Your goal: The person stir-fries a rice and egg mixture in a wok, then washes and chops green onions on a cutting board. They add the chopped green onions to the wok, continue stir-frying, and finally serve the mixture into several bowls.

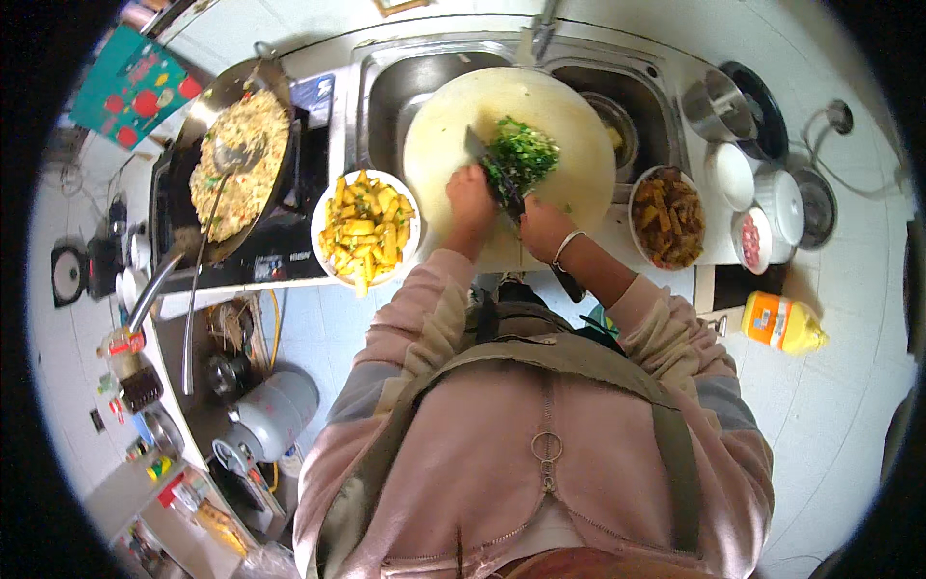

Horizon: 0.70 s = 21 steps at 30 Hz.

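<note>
A round, pale chopping board [441,108] lies across the double stainless-steel sink. Chopped green onions [532,148] are heaped on it, right of a dark-bladed kitchen knife [499,170]. My right hand [546,228] grips the knife near the board's front edge, its blade slanting away to the left against the heap. Beside the blade, on its left, is my left hand [470,194] with curled fingers; whether it presses on the blade or holds some onion is hidden. A white bowl of cooked potato strips [365,228] stands left of the board.
On the gas stove [311,166], a wok [271,195] holds fried rice [253,166] and a long-handled ladle [199,289]. Right of the sink are a bowl of browned food [665,217], a bowl of pink pieces [752,239] and a steel pot [712,108]. A gas cylinder [278,412] stands below left.
</note>
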### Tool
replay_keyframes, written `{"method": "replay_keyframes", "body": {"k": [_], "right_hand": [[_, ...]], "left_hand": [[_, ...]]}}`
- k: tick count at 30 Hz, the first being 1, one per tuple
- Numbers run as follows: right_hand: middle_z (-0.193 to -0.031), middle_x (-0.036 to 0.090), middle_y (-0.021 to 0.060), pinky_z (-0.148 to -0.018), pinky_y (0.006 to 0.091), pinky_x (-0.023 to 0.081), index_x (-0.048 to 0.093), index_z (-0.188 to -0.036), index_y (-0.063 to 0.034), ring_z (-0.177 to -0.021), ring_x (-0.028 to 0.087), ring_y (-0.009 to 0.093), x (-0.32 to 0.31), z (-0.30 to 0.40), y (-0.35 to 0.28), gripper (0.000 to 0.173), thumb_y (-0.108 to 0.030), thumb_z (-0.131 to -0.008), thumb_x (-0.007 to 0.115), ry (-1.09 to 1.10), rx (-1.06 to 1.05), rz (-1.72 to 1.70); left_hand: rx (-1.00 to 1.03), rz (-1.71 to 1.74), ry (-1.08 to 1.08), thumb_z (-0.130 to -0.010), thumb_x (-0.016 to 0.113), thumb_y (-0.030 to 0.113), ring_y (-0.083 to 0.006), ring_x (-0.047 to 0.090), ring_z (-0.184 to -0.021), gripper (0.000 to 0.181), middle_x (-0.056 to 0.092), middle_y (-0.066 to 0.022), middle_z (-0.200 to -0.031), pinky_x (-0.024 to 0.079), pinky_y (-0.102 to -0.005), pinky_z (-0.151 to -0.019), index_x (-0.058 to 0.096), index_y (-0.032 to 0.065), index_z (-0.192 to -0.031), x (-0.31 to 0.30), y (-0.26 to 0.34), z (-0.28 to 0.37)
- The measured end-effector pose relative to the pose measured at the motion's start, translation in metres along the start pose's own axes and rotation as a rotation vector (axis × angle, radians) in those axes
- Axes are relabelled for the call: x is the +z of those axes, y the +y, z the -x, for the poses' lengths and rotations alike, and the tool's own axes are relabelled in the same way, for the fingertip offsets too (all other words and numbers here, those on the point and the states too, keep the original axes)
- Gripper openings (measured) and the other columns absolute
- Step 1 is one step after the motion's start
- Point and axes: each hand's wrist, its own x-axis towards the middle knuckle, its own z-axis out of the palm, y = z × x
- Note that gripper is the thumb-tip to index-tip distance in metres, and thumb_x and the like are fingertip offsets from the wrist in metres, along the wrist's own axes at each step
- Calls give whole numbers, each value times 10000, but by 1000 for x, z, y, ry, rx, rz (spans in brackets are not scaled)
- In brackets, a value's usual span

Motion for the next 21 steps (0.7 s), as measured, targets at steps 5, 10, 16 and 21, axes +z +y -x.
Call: {"method": "replay_keyframes", "body": {"k": [5,10,16,21], "right_hand": [[-726,546,252,-652,463,421,427,-843,34,-715,539,391,13,-62,3,204,-163,-795,452,210,90,-177],[-675,561,186,-618,428,448,408,-852,31,-616,567,346,-25,-47,-4,246,-207,-809,450,274,120,-401],[-564,531,107,-424,338,434,430,-841,-11,-412,533,213,-14,-29,40,140,-127,-775,472,74,31,-668],[-565,522,86,-393,315,423,427,-879,-18,-404,527,179,-44,14,24,141,-91,-765,466,3,143,-893]], "left_hand": [[31,5,-54,-665,511,89,-304,465,-886,225,511,-151,-902,354,-408,-746,487,31,-881,-16,11,0],[-35,509,54,-741,474,91,-354,429,-916,213,482,-194,-937,306,-457,-794,454,-18,-923,-35,4,2],[137,439,392,-749,554,362,-393,263,-1125,627,274,-260,-1221,195,-473,-935,317,-15,-1191,-56,70,-25],[59,255,244,-802,465,321,-383,219,-1175,500,266,-216,-1254,158,-531,-942,330,89,-1225,-38,73,-43]]}}
